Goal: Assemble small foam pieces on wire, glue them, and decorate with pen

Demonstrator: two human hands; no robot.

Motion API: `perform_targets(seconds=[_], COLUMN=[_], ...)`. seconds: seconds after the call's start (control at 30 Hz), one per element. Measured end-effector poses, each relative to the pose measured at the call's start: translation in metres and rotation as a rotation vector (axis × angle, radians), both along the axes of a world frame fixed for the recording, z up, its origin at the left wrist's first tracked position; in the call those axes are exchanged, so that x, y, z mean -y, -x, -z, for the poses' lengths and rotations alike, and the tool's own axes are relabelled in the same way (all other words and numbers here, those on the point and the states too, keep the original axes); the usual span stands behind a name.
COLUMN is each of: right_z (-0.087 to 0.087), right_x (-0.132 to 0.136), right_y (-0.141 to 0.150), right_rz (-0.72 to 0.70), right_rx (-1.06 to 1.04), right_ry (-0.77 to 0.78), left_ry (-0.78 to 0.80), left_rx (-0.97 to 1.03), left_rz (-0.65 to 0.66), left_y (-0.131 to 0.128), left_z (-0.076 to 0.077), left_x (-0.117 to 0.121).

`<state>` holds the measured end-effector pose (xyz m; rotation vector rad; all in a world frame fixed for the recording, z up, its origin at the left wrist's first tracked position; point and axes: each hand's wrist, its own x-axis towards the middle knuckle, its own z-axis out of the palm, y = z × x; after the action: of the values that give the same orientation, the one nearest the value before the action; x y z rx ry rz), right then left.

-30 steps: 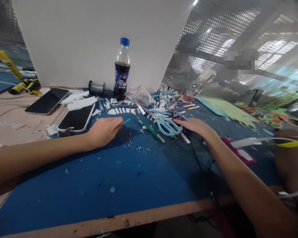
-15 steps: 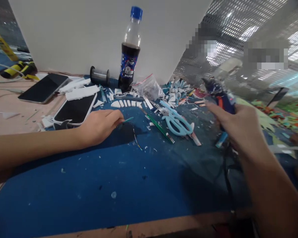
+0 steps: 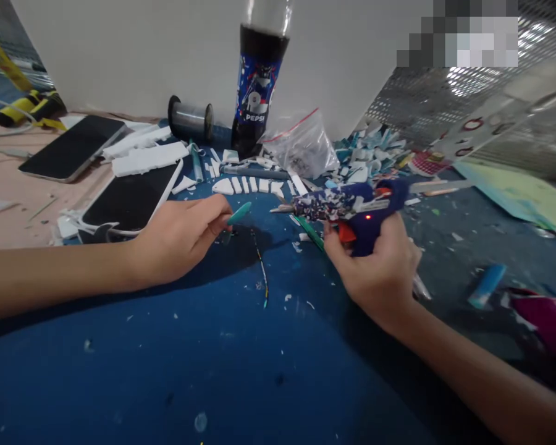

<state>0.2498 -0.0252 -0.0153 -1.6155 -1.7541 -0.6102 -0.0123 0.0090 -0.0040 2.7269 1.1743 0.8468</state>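
Observation:
My left hand [image 3: 185, 241] pinches a small flat teal piece [image 3: 240, 213] between thumb and fingers; its leaf-like tip sticks out to the right. In my right hand [image 3: 382, 272] is a dark blue glue gun [image 3: 336, 204] with an orange trigger, a lit red light and specks of dried material over its barrel. Its nozzle points left toward the teal piece, a short gap apart. On the blue table between my hands lies a thin beaded-looking wire [image 3: 261, 262]. Behind the gun, a green-handled tool [image 3: 309, 232] is partly hidden.
A Pepsi bottle [image 3: 258, 93], a wire spool [image 3: 189, 118] and a plastic bag [image 3: 301, 145] stand along the back. Cut white pieces [image 3: 248, 185] lie in a row before them. Two phones, one a black phone [image 3: 74, 148], are at left. Teal and white scraps [image 3: 370, 151] are heaped behind the gun.
My right hand has picked the glue gun up from beside the scissors, lifted it and swung it left toward the teal piece. My left hand keeps its pinch. The view has moved closer.

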Motion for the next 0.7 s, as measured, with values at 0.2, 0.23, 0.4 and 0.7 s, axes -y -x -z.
perform_targets(seconds=[0.2,0.23,0.4,0.7], right_z=[0.0033,0.0037,0.0029,-0.0053], right_x=[0.0053,0.0041,-0.001,-0.0022], right_y=[-0.0034,-0.0045,-0.0075,-0.0038], right_rz=[-0.103,-0.101,-0.059,-0.12], right_rx=[0.104,0.098,0.139,0.21], right_ry=[0.041,0.063,0.143,0.135], left_ry=[-0.057,-0.061,-0.075,-0.068], left_rx=[0.059,0.061,0.019,-0.005], left_rz=[0.046,0.061,0.074,0.07], left_y=[0.0005,0.0006,0.0012,-0.0004], left_z=[0.0064,0.0066,0.0039,0.0042], left_x=[-0.002,-0.002,-0.0006,-0.0016])
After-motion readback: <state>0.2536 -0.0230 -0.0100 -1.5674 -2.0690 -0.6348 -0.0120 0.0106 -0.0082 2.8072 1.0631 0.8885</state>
